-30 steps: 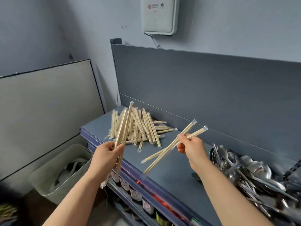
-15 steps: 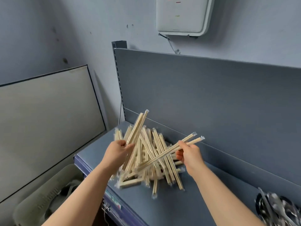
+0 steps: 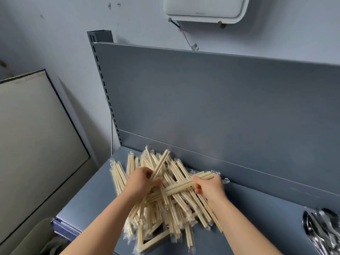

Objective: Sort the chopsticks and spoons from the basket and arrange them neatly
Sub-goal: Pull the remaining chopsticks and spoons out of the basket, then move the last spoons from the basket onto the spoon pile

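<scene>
A loose pile of wrapped wooden chopsticks [image 3: 176, 214] lies on the grey shelf [image 3: 88, 203], crossing in many directions. My left hand [image 3: 139, 183] hovers over the pile's left part, closed on a few wrapped chopsticks [image 3: 161, 162] that point up and to the right. My right hand [image 3: 209, 186] is over the pile's right part and grips a wrapped pair of chopsticks [image 3: 180, 187] lying almost level. The two held bundles meet near the middle. Metal spoons [image 3: 322, 230] show blurred at the right edge.
The shelf's grey back panel [image 3: 220, 107] rises right behind the pile. A white box [image 3: 204, 8] hangs on the wall above. A beige board [image 3: 33, 140] leans at the left, and a pale bin rim [image 3: 35, 236] sits below the shelf's left corner.
Both hands have come down and together over the chopstick pile with their held chopsticks. The view has shifted left, so the spoons now sit at the far right edge.
</scene>
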The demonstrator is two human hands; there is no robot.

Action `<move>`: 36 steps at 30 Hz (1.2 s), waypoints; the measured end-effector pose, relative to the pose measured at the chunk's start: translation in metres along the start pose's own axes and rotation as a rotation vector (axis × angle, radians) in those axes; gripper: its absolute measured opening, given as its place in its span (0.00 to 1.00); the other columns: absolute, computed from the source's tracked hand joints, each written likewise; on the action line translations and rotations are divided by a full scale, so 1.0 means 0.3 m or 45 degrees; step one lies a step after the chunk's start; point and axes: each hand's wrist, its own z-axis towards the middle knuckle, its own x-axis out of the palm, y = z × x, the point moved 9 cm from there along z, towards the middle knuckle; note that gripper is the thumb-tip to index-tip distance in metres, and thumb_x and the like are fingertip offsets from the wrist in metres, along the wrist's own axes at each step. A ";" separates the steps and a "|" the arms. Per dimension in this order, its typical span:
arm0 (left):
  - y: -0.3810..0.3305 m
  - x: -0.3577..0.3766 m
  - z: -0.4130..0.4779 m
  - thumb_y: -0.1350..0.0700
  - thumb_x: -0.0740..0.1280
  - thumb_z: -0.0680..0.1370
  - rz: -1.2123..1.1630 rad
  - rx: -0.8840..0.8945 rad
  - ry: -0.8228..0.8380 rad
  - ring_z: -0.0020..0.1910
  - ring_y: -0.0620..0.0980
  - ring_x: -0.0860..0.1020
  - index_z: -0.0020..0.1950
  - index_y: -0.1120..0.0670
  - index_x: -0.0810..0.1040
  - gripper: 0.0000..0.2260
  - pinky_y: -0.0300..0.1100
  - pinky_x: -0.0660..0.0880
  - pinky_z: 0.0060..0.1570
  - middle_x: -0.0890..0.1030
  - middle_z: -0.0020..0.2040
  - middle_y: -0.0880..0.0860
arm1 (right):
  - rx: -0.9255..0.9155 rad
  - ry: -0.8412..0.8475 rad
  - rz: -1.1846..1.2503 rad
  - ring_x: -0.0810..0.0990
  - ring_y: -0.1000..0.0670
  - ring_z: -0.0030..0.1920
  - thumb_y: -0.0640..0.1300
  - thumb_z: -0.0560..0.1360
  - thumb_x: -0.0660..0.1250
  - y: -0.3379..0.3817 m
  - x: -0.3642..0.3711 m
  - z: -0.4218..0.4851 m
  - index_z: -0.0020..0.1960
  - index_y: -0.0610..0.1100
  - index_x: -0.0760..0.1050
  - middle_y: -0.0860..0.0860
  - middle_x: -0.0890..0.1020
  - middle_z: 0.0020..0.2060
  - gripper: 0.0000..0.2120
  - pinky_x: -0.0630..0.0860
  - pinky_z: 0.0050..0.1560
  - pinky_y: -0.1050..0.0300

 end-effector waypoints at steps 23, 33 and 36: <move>-0.315 -0.016 -0.174 0.48 0.67 0.77 0.052 0.869 0.162 0.54 0.47 0.77 0.59 0.52 0.79 0.13 0.44 0.75 0.57 0.79 0.57 0.49 | -0.353 -0.696 -0.380 0.76 0.51 0.61 0.45 0.76 0.69 0.002 -0.386 -0.454 0.66 0.42 0.74 0.50 0.79 0.61 0.19 0.70 0.61 0.58; -0.562 0.378 -0.518 0.62 0.68 0.77 -0.368 0.934 0.560 0.40 0.40 0.80 0.53 0.58 0.81 0.06 0.30 0.74 0.42 0.83 0.47 0.49 | -0.359 -1.162 0.009 0.79 0.66 0.49 0.43 0.76 0.69 -0.308 -0.992 -0.925 0.55 0.48 0.79 0.60 0.81 0.48 0.08 0.71 0.44 0.75; -0.659 0.523 -0.638 0.59 0.69 0.77 -0.363 0.963 0.628 0.42 0.40 0.80 0.52 0.54 0.81 0.06 0.34 0.72 0.45 0.84 0.47 0.48 | -0.322 -1.294 0.039 0.78 0.71 0.44 0.43 0.76 0.69 -0.439 -1.190 -1.050 0.54 0.49 0.80 0.61 0.81 0.47 0.07 0.70 0.42 0.75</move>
